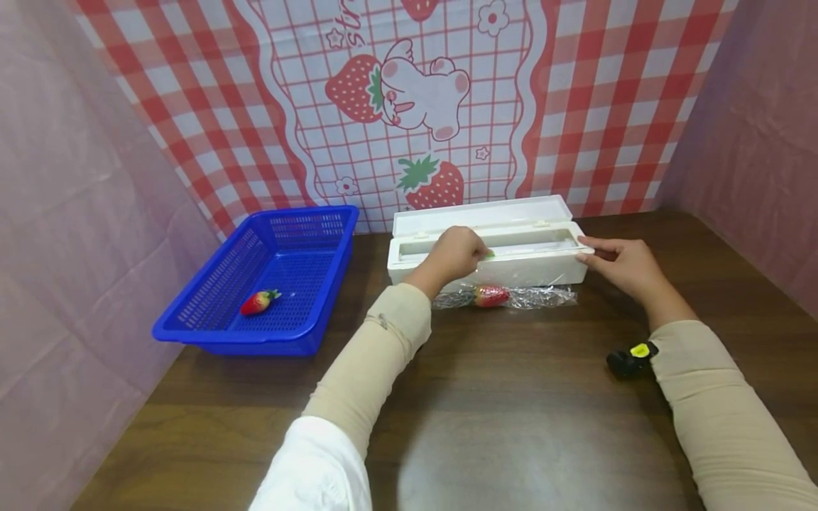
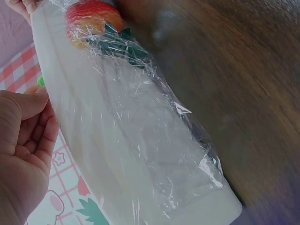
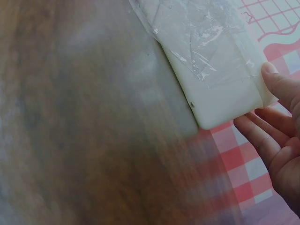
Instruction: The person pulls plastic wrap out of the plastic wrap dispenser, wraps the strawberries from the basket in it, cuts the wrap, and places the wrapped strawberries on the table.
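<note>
In the head view, a long white cling film dispenser [image 1: 537, 271], a smooth plastic box with rounded corners, stands on the brown wood-grain table [image 1: 486, 419], its narrow lid [image 1: 486, 217] raised at the back. The left hand [image 1: 452, 254] bends over its front edge, and its curled fingers pinch a small bright green slider [image 1: 490, 255]. The right hand [image 1: 623, 266] grips the right end of the box between thumb and fingers. Just before the box lies a red strawberry [image 1: 491, 296], wrapped in crinkled, shiny transparent film [image 1: 543, 297]. To the left is a blue basket [image 1: 305, 335] of perforated plastic, rectangular, with another strawberry [image 1: 257, 304] (this one unwrapped, with green leaves) inside. In the left wrist view, the film hangs down the smooth front wall in glossy folds, the wrapped strawberry against it, and the thumb meets the green slider at the edge. In the right wrist view, the thumb presses the box's upper edge while the fingers bend against its end; the film catches white reflections.
</note>
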The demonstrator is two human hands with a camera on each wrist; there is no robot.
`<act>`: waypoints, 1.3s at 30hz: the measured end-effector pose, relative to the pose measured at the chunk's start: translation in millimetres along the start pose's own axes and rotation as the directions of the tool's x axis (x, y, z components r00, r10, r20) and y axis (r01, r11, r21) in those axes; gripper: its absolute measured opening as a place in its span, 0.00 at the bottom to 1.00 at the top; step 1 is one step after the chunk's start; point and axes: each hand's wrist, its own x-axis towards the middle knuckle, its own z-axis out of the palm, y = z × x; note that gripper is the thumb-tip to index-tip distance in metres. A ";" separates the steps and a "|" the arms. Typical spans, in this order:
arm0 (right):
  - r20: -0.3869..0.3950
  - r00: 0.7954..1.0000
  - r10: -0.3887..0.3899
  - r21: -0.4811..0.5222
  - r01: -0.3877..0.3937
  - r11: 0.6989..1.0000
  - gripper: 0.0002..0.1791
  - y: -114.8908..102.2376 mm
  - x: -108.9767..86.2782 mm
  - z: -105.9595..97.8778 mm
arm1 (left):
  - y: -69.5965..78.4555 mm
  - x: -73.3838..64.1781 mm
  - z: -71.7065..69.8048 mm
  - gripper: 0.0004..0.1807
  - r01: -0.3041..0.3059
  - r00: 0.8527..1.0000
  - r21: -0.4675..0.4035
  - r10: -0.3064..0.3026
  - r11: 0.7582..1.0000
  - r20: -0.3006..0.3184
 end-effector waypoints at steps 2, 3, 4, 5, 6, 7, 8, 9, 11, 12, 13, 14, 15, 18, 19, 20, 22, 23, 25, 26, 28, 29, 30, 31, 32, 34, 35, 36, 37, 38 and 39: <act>0.001 1.000 0.001 0.003 -0.001 1.000 0.32 0.3 0.2 -0.1 | -0.2 -0.8 -0.3 0.08 0.001 1.000 -0.001 -0.001 1.000 -0.002; -0.001 1.000 -0.001 0.005 0.001 1.000 0.32 0.5 0.3 -0.1 | -0.2 -1.2 -0.4 0.08 0.002 1.000 -0.005 -0.002 1.000 -0.002; -0.003 1.000 -0.002 0.005 0.002 1.000 0.32 0.8 0.3 -0.1 | -0.3 -1.5 -0.5 0.08 0.004 1.000 -0.005 -0.004 1.000 -0.001; -0.007 1.000 -0.005 0.007 0.005 1.000 0.32 0.9 0.2 -0.1 | -0.2 -2.0 -0.7 0.08 0.006 1.000 -0.007 -0.006 1.000 0.000; -0.011 1.000 -0.007 0.007 0.007 1.000 0.32 1.2 0.2 0.0 | -0.1 -2.3 -1.1 0.08 0.008 1.000 -0.011 -0.008 1.000 0.000; -0.012 1.000 -0.008 0.007 0.008 1.000 0.31 1.3 0.2 0.0 | -0.1 -2.7 -1.5 0.08 0.010 1.000 -0.013 -0.010 1.000 0.001; -0.016 1.000 -0.010 0.007 0.010 1.000 0.31 1.5 0.2 0.1 | 0.0 -3.1 -1.9 0.09 0.011 1.000 -0.015 -0.011 1.000 0.002; -0.018 1.000 -0.011 0.007 0.011 1.000 0.31 1.4 0.2 0.2 | 0.0 -3.5 -2.4 0.09 0.011 1.000 -0.016 -0.011 1.000 0.002; -0.021 1.000 -0.011 0.003 0.011 1.000 0.31 0.9 0.1 0.3 | 0.0 -4.1 -3.3 0.09 0.007 1.000 -0.013 -0.007 1.000 0.001; -0.020 1.000 -0.010 0.001 0.010 1.000 0.31 0.5 0.1 0.2 | -0.2 -4.2 -3.6 0.09 0.006 1.000 -0.011 -0.006 1.000 -0.001; -0.019 1.000 -0.009 0.001 0.009 1.000 0.31 0.1 0.0 0.1 | -0.5 -4.4 -3.7 0.09 0.005 1.000 -0.010 -0.005 1.000 -0.001; -0.017 1.000 -0.008 0.000 0.008 1.000 0.32 -0.3 0.0 0.0 | -0.9 -4.4 -3.7 0.09 0.003 1.000 -0.006 -0.003 1.000 -0.003; -0.014 1.000 -0.005 -0.002 0.005 1.000 0.32 -0.7 -0.1 -0.1 | -1.3 -4.4 -3.6 0.09 0.001 1.000 -0.005 -0.001 1.000 -0.005; -0.002 1.000 0.001 -0.002 -0.001 1.000 0.33 -0.7 0.0 -0.4 | -2.8 -4.7 -2.8 0.09 -0.002 1.000 -0.003 0.002 1.000 -0.009; 0.001 1.000 0.002 -0.002 -0.002 1.000 0.33 -0.4 0.1 -0.4 | -3.3 -4.9 -2.4 0.09 -0.002 1.000 -0.004 0.002 1.000 -0.009; 0.003 1.000 0.002 -0.004 -0.002 1.000 0.33 -0.1 0.1 -0.4 | -3.8 -5.1 -2.0 0.09 -0.002 1.000 -0.004 0.002 1.000 -0.010; 0.006 1.000 0.003 -0.004 -0.003 1.000 0.33 0.5 0.2 -0.4 | -4.8 -5.5 -1.1 0.08 -0.002 1.000 -0.004 0.002 1.000 -0.012; 0.006 1.000 0.004 -0.006 -0.004 1.000 0.33 0.7 0.2 -0.3 | -5.3 -5.8 -0.9 0.08 -0.001 1.000 -0.006 0.001 1.000 -0.013; 0.009 1.000 0.007 -0.009 -0.007 1.000 0.33 0.7 0.3 -0.3 | -6.1 -6.5 -0.7 0.08 0.001 1.000 -0.008 -0.001 1.000 -0.015; 0.009 1.000 0.009 -0.011 -0.009 1.000 0.33 0.7 0.4 -0.2 | -6.5 -6.9 -0.6 0.08 -0.001 1.000 -0.005 0.001 1.000 -0.017; 0.007 1.000 0.011 -0.013 -0.010 1.000 0.34 0.5 0.5 0.1 | -7.0 -8.0 -1.4 0.08 -0.001 1.000 -0.002 0.001 1.000 -0.016; 0.006 1.000 0.011 -0.015 -0.011 1.000 0.34 0.5 0.5 0.1 | -7.3 -8.5 -1.7 0.08 0.001 1.000 -0.001 -0.001 1.000 -0.016; 0.005 1.000 0.010 -0.015 -0.010 1.000 0.34 0.5 0.4 0.2 | -7.5 -9.1 -2.2 0.08 0.004 1.000 -0.002 -0.004 1.000 -0.013; 0.001 1.000 0.008 -0.016 -0.008 1.000 0.33 0.6 0.4 0.3 | -7.7 -9.6 -2.5 0.08 0.007 1.000 -0.001 -0.007 1.000 -0.010; -0.003 1.000 0.005 -0.018 -0.005 1.000 0.33 0.9 0.2 0.3 | -8.1 -10.3 -2.8 0.07 0.008 1.000 -0.001 -0.008 1.000 -0.009; -0.008 1.000 0.001 -0.019 -0.002 1.000 0.33 1.3 -0.1 0.4 | -8.6 -11.6 -3.5 0.08 0.014 1.000 -0.008 -0.015 1.000 -0.006; -0.011 1.000 -0.001 -0.019 0.000 1.000 0.32 1.5 -0.2 0.5 | -9.1 -12.1 -3.8 0.08 0.014 1.000 -0.011 -0.014 1.000 -0.007; -0.015 1.000 -0.002 -0.019 0.002 1.000 0.32 1.7 -0.2 0.7 | -9.8 -12.7 -3.9 0.08 0.013 1.000 -0.011 -0.013 1.000 -0.007; -0.017 1.000 -0.003 -0.018 0.003 1.000 0.32 1.8 -0.2 1.0 | -10.5 -13.3 -4.1 0.08 0.011 1.000 -0.009 -0.011 1.000 -0.009; -0.018 1.000 -0.004 -0.017 0.004 1.000 0.32 1.8 -0.2 1.2 | -11.3 -14.0 -4.4 0.08 0.010 1.000 -0.007 -0.010 1.000 -0.011; -0.020 1.000 -0.005 -0.015 0.004 1.000 0.32 1.7 -0.2 1.5 | -12.1 -14.7 -4.7 0.08 0.010 1.000 -0.003 -0.010 1.000 -0.013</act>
